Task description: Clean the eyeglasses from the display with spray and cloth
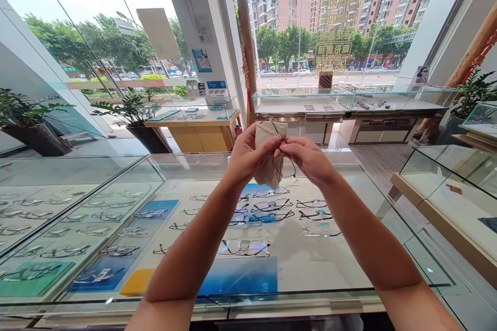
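Note:
Both my hands are raised together above a glass display case. My left hand [248,152] is closed around a beige cloth [267,173], which hangs below the fingers and also sticks up above them. A pair of eyeglasses [288,173] with a thin dark frame is partly wrapped in the cloth; one rim shows below the fingers. My right hand [305,155] pinches the eyeglasses' frame, its fingertips touching those of the left hand. The cloth and fingers hide the rest of the frame.
Under my arms, the glass display case [318,274] holds several rows of eyeglasses and a blue card [240,276]. Another glass case [454,186] stands at the right. Farther off are a wooden cabinet [198,137], potted plants [143,134] and large windows.

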Demonstrator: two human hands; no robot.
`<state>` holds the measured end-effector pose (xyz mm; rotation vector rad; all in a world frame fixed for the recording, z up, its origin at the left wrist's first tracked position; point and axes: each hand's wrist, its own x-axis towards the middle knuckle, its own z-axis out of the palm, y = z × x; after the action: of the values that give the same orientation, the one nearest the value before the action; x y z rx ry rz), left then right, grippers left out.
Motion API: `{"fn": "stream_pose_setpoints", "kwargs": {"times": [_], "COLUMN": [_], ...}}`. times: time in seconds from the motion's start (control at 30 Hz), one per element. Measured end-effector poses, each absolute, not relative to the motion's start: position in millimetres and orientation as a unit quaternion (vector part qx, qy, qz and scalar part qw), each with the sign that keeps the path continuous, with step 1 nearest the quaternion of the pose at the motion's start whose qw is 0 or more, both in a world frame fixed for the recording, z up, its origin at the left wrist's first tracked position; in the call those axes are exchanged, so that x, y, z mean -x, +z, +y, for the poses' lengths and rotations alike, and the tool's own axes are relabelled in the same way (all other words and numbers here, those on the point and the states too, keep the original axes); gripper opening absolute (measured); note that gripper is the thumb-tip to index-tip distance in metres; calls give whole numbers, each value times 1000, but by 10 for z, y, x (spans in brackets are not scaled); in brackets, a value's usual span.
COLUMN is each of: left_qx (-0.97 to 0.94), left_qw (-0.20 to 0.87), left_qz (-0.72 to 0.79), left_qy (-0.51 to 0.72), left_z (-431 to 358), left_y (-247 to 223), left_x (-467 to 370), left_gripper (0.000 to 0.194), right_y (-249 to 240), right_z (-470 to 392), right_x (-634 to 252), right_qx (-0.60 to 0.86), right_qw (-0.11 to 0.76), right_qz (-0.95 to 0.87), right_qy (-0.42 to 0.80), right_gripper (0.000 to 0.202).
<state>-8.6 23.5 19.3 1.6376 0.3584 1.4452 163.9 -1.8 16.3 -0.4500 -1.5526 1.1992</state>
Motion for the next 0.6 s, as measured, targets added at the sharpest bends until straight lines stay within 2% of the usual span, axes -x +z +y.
{"fn": "stream_pose_setpoints", "kwargs": {"times": [0.37, 0.6], "left_qx": [-677, -660], "left_qw": [419, 376], "left_qz": [156, 164], "left_qy": [585, 630], "left_z": [261, 209], "left_y": [161, 155], "left_x": [114, 90], "left_gripper": [36, 34], "right_y": [150, 168], "right_z": [-42, -56], "right_x": [-1656, -1634], "right_qx": [211, 200], "right_qw": [530, 523], "right_qz": [-647, -671], "right_qy": [507, 486], "right_gripper": [23, 26]}}
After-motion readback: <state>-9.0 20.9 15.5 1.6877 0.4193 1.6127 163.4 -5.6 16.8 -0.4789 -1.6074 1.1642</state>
